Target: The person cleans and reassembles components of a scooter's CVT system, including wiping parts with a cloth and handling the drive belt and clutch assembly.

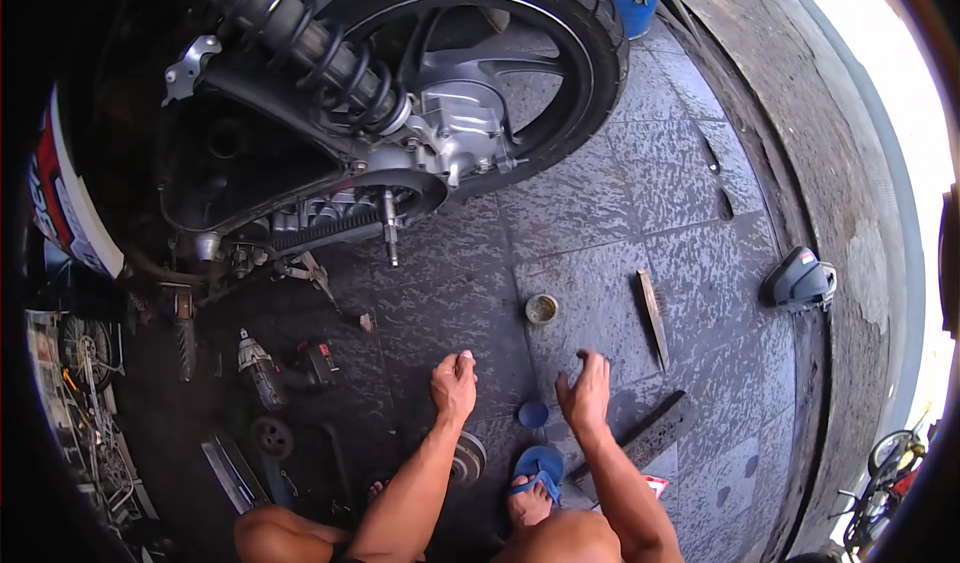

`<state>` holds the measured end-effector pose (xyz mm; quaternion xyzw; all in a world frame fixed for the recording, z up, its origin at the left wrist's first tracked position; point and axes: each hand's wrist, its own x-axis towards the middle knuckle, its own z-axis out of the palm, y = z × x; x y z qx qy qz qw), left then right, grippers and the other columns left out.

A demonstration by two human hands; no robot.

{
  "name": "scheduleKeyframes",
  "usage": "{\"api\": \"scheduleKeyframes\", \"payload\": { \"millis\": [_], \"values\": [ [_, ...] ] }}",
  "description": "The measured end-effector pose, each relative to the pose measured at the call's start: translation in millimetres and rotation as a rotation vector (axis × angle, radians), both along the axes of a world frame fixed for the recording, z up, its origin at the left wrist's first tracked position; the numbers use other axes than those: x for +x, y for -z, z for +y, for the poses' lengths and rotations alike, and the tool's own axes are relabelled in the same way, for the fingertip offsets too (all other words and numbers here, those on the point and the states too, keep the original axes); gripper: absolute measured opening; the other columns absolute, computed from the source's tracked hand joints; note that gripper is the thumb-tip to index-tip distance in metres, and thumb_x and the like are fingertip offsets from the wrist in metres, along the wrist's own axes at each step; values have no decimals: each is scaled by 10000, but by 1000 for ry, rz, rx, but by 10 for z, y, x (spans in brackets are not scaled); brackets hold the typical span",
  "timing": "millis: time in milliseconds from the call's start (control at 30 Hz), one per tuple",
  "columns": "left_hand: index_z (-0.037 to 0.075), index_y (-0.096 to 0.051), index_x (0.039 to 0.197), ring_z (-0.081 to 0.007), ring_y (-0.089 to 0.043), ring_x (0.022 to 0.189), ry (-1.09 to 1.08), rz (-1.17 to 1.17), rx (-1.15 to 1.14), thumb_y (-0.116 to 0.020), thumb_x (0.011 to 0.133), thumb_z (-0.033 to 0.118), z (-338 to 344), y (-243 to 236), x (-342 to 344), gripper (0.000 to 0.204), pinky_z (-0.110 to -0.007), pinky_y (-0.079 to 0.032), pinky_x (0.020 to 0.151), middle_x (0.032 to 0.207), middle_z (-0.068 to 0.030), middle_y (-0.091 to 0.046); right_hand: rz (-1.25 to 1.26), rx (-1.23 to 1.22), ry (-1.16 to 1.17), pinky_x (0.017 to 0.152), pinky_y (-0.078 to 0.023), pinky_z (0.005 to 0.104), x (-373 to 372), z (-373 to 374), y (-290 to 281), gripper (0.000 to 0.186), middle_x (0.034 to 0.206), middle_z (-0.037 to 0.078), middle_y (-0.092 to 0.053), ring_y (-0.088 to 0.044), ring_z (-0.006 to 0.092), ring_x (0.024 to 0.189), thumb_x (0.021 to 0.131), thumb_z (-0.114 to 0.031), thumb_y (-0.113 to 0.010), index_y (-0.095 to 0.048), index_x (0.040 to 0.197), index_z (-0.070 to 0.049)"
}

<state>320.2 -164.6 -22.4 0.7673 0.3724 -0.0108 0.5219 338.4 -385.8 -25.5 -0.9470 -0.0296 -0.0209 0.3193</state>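
My left hand (455, 387) is closed with the thumb on top, above the dark tiled floor. Whatever its fingers hold, if anything, is hidden. My right hand (586, 393) is held a little to the right, thumb and fingers apart, with nothing visible between them. Beyond both hands stands a small open round tin (541, 309), with brownish contents. A blue round lid (532, 415) lies between my wrists. Under my left forearm a round metal disc (468, 459) is partly hidden. A wooden-backed wire brush (652, 320) rests right of the tin.
A motorcycle's rear wheel (600, 73), shock absorber (315, 53), drive belt (345, 229) and bare shaft (390, 228) fill the upper left. A power wrench (261, 368) and battery pack (318, 363) lie left. A long dark block (655, 428) lies by my right forearm.
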Motion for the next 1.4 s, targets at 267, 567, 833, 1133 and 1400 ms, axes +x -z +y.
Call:
{"api": "scheduleKeyframes", "payload": {
  "millis": [267,567,833,1133,1400],
  "values": [
    [-7,-707,830,-171,-637,571,-91,-71,98,-579,984,289,677,156,-174,357,-330,-474,575,590,-78,-645,408,-239,-398,876,-510,495,-456,594,-70,637,1172,176,-528,-539,387,1095,693,-319,-846,-520,1153,-23],
    [-22,-700,861,-146,-621,576,-108,-94,1,-572,989,278,752,83,-352,350,-314,-473,577,623,-62,-640,-207,76,-89,888,-425,486,334,671,28,527,1109,247,-541,-502,435,1011,732,-51,-727,-465,1177,53],
    [-20,-693,848,-147,-611,595,-111,-138,16,-574,979,273,830,162,-605,342,-310,-459,592,614,-56,-623,-17,-117,-149,881,-461,513,1201,595,284,443,1080,226,-598,-554,438,1025,765,-136,-771,-493,1086,-12],
    [-39,-678,874,-121,-554,602,-221,-190,-28,-575,991,284,918,-53,-869,358,-298,-435,593,619,-42,-595,-298,-318,583,1081,-379,462,-70,-491,61,802,1317,266,-535,-480,413,1272,737,-368,-845,-480,1326,35],
    [2,-689,852,-132,-585,585,-171,-224,-89,-587,974,301,776,-107,-953,339,-298,-445,568,626,-45,-619,423,-266,1090,1064,-401,544,-1345,-1165,442,1291,1341,367,-444,-475,515,1240,628,-426,-898,-91,1545,-8]
  ]
}}
